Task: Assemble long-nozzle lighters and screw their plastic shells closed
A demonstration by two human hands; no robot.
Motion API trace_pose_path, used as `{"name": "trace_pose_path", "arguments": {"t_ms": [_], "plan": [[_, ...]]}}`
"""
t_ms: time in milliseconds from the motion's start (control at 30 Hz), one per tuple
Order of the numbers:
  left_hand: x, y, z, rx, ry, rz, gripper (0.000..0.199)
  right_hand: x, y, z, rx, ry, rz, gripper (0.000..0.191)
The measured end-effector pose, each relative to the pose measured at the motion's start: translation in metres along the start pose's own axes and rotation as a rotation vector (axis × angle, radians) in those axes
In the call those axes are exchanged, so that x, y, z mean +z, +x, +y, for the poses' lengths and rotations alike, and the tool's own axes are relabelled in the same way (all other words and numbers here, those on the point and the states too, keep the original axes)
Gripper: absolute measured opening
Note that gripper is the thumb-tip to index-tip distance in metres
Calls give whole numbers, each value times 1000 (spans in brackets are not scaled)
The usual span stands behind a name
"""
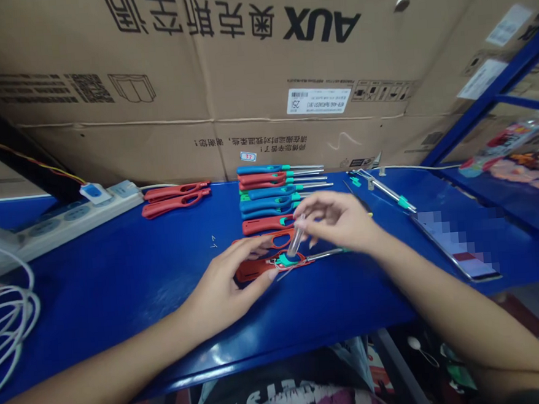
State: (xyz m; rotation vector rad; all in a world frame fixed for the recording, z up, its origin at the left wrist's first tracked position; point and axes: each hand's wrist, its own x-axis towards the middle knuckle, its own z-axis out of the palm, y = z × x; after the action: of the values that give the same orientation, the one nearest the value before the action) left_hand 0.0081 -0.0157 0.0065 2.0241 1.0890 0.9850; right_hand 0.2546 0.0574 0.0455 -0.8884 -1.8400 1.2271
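Pinching clear tube in right hand — tilted above green trigger.
Spreading left hand nearer — around red casing, lying crosswise.

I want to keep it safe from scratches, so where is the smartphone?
In the head view, the smartphone lies on the blue tabletop at the person's right, its far end next to the thin metal tubes.

- right hand has a little clear tube pinched, tilted over the green bit of a red lighter
- left hand is spread out right at that lighter
- blue and red lighters lined up just behind, on the blue table
- phone off to the right
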Motion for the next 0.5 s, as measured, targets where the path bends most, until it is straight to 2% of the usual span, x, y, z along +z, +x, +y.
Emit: {"name": "trace_pose_path", "arguments": {"t_ms": [100, 200, 367, 433, 500], "plan": [[2, 3, 3, -101, -265, -66, 38, 29, -9, 5, -171, -69, -132, 17], [1, 6, 5, -216, -416, -125, 27, 39, -12, 9, -317, -102, -157, 13], [-3, 7, 5, -292, -480, -88, 25, 32, -7, 15, -288, -47, -204, 26], [-6, 7, 5, -314, -463, -56, 22, 23, -4, 14, -289, -154, -199, 27], [-9, 7, 5, -347, -430, -22, 21, 14, -2, 11, -256, -294, -274, 20]]}}
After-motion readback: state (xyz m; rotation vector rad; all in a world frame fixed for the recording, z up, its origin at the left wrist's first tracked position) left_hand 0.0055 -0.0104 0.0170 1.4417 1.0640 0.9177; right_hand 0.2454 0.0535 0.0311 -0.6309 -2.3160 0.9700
